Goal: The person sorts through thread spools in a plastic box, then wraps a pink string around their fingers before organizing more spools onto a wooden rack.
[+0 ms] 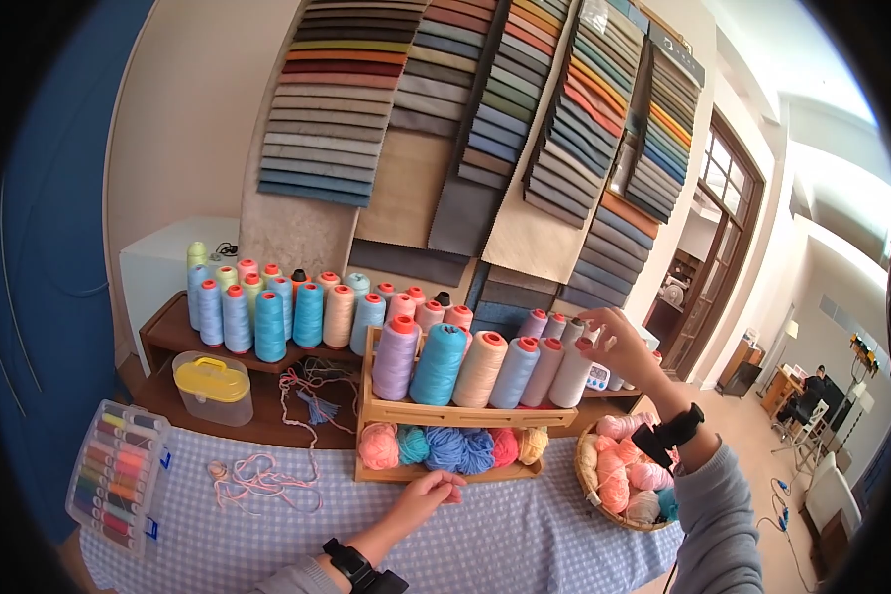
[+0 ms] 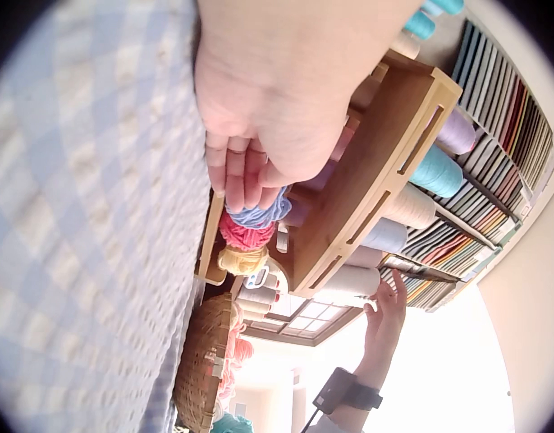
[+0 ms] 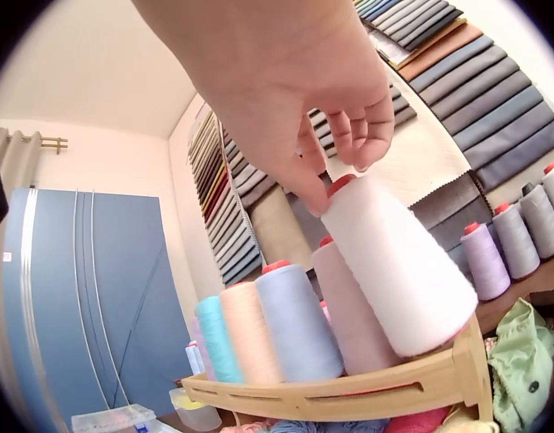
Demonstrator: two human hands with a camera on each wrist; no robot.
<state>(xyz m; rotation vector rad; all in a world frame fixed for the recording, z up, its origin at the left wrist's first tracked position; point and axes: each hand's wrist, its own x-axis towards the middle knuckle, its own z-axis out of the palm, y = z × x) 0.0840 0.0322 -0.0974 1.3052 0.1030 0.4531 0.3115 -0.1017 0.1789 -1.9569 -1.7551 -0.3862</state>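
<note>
A two-tier wooden rack [image 1: 465,408] holds a row of large thread cones on top and yarn balls below. My right hand [image 1: 619,346] is at the white thread cone [image 3: 398,262] at the row's right end. Its thumb and fingers are spread about the cone's red tip [image 3: 342,185], thumb right beside it. The cone stands on the top tier next to a mauve cone [image 3: 353,311]. My left hand [image 1: 428,500] lies with loosely bent fingers just in front of the lower tier, near the blue yarn balls [image 1: 445,450], holding nothing.
A wicker basket [image 1: 586,475] of yarn balls stands right of the rack. At left are a clear case of spools [image 1: 119,475], a yellow-lidded box [image 1: 211,381] and loose pink yarn [image 1: 277,485]. More thread cones [image 1: 270,327] line the shelf behind; fabric swatches [image 1: 327,99] hang above.
</note>
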